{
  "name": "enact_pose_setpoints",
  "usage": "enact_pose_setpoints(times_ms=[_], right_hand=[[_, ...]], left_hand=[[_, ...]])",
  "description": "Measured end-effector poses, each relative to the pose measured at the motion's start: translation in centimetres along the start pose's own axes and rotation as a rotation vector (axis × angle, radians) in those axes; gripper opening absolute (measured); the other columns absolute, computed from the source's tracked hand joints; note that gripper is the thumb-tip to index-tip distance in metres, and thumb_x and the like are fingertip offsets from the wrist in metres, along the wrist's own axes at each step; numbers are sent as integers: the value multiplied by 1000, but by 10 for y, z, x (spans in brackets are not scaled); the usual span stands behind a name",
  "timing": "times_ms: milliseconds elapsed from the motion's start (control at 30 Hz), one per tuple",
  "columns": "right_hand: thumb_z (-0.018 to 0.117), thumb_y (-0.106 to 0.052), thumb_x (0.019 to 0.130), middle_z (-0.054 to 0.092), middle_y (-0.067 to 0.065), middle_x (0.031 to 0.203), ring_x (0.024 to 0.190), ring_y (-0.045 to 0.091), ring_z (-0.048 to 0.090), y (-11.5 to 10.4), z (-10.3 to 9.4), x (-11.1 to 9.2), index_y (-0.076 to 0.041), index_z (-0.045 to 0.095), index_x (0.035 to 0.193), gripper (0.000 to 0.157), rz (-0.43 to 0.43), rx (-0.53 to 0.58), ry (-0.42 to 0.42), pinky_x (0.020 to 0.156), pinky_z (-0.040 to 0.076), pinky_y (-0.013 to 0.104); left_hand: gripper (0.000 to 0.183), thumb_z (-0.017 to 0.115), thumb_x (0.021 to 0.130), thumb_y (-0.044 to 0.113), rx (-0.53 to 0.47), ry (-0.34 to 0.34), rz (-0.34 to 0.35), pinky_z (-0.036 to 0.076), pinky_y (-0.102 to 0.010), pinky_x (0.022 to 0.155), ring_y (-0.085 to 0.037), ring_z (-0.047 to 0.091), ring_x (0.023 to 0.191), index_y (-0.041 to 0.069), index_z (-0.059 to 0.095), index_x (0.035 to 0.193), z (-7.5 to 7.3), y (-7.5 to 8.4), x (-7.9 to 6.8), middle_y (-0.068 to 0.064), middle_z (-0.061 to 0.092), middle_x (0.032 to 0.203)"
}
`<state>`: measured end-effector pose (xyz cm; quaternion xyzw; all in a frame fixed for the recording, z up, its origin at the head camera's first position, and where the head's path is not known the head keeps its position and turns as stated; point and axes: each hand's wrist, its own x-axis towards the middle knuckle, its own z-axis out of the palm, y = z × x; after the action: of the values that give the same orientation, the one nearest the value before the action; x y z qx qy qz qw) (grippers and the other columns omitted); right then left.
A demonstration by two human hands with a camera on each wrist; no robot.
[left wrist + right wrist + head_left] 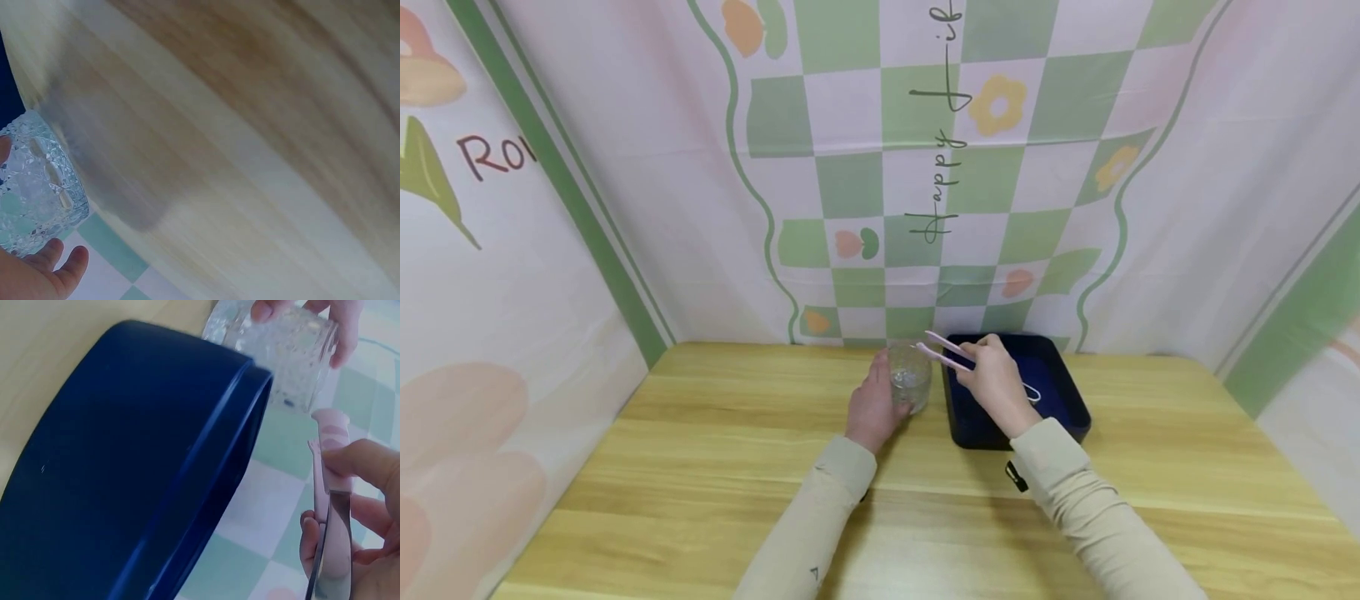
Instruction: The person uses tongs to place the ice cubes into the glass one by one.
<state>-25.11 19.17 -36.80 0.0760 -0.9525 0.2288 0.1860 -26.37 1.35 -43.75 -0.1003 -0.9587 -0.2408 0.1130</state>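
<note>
My left hand (pixel 874 407) is wrapped round the left side of a clear, textured glass cup (pixel 912 379) standing on the table. Pale strips show through the wall of the cup (pixel 44 181) in the left wrist view; what they are I cannot tell. My right hand (pixel 996 379) holds a pair of tongs (pixel 951 360) over the left part of a dark blue tray (pixel 952 417). The tongs have metal arms and pink ends (pixel 331 434). Their tips stand apart, beside the cup's rim, and nothing shows between them.
A thin white loop (pixel 1032 392) lies in the tray, partly behind the right hand. The wooden table (pixel 715 467) ends at a hanging cloth (pixel 850 183) with green and white checks. A small black and gold object (pixel 1017 477) is by the right cuff.
</note>
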Motion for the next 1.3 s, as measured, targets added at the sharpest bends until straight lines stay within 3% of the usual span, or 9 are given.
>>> enact_pose_setpoints(times_ms=[233, 467, 800, 1300], right_hand=[[68, -2, 78, 56, 29, 106, 87, 44, 62, 17, -2, 4, 7, 65, 114, 38, 85, 6, 58, 78, 53, 56], [68, 0, 73, 57, 30, 98, 83, 48, 61, 28, 5, 4, 10, 66, 110, 38, 112, -31, 65, 76, 50, 57], [69, -3, 75, 55, 32, 98, 81, 50, 60, 33, 12, 3, 9, 67, 103, 30, 188, -65, -34, 73, 51, 58], [68, -5, 78, 53, 32, 108, 93, 49, 60, 42, 23, 5, 9, 65, 112, 37, 264, -82, -181, 76, 54, 56]], left_hand=[[99, 81, 75, 32, 17, 0, -5, 59, -40, 83, -31, 66, 98, 4, 21, 149, 1, 0, 0, -17, 47, 142], [100, 81, 75, 32, 33, 4, -1, 59, -39, 82, -30, 66, 97, 3, 20, 149, 1, 0, 0, -16, 45, 144], [100, 81, 74, 31, 29, 20, 7, 59, -40, 83, -30, 66, 98, 2, 21, 148, 4, -1, 1, -17, 48, 141], [100, 80, 75, 32, 26, -2, -2, 58, -41, 86, -30, 66, 99, 1, 21, 149, 1, 0, 0, -17, 43, 147]])
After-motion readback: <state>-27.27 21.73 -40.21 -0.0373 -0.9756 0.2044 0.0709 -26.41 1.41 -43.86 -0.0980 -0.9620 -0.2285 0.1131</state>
